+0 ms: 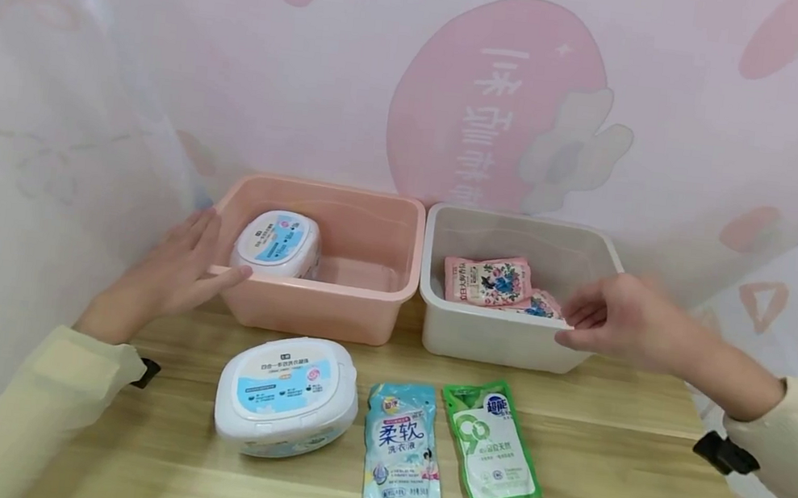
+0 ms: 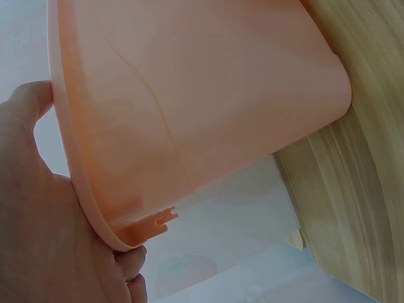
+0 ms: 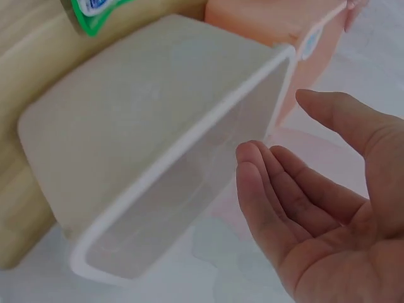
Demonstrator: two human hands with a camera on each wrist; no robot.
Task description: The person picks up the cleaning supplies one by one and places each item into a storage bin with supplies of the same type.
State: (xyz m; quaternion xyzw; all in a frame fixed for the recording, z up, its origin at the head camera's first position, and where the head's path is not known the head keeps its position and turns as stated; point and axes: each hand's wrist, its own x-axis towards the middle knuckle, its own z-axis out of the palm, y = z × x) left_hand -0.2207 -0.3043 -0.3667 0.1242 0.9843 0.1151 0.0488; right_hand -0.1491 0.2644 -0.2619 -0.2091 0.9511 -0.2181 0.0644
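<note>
My left hand [image 1: 182, 263] rests on the left rim of the pink bin [image 1: 319, 310], its thumb reaching over the front edge; in the left wrist view the palm lies along that rim. A white lidded tub [image 1: 279, 243] sits inside this bin on the left. Loosely bent and holding nothing, my right hand [image 1: 618, 317] is at the right end of the white bin [image 1: 492, 336]. Pink printed packets [image 1: 489, 280] lie in that bin, partly hidden by its front wall. The right wrist view shows the fingers apart from the thumb.
On the wooden table [image 1: 586, 480] in front of the bins are a larger-looking white lidded tub [image 1: 287, 395], a blue laundry detergent pouch [image 1: 403, 448] and a green-and-white pouch [image 1: 493, 445]. A pale printed curtain [image 1: 313, 94] hangs behind and at both sides.
</note>
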